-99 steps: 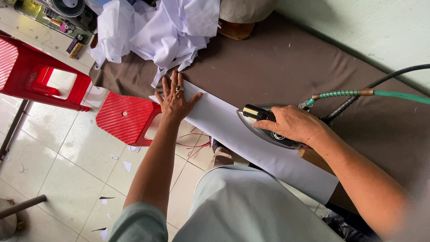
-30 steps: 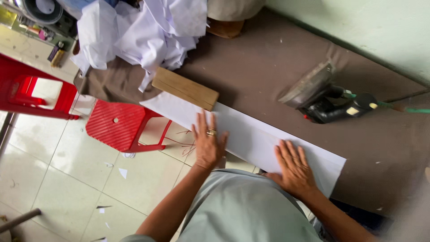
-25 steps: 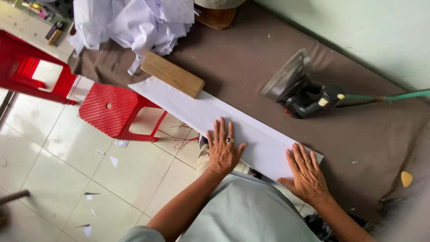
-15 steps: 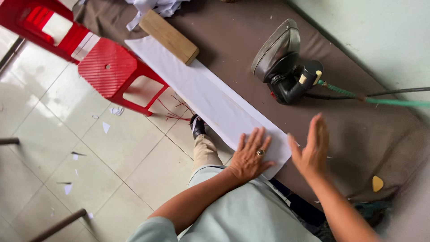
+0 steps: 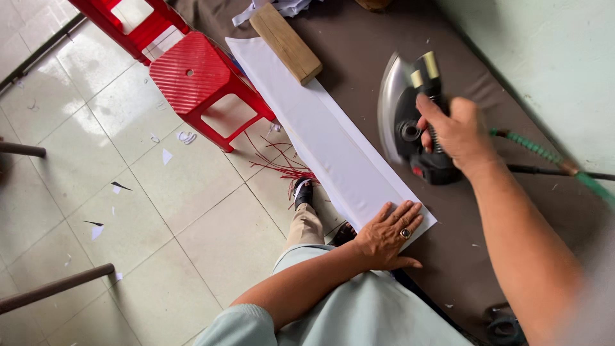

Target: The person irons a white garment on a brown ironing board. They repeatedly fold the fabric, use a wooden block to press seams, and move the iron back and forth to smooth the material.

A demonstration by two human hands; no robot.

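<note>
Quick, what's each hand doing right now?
Left hand: open, flat on the white fabric strip.
Right hand: closed around the iron, tilted up.

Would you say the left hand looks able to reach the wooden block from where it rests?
Probably yes: the left hand lies flat on the white strip, and nothing stands between it and the wooden block at the far end.

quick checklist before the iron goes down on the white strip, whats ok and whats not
1. Right hand gripping the iron: ok.
2. Iron on the white fabric strip: not ok, it is tilted up, soleplate showing.
3. Left hand flat on the strip's near end: ok.
4. Strip lying flat: ok.
5. Wooden block resting on the strip's far end: ok.
6. Hose free behind the iron: cannot tell.
</note>
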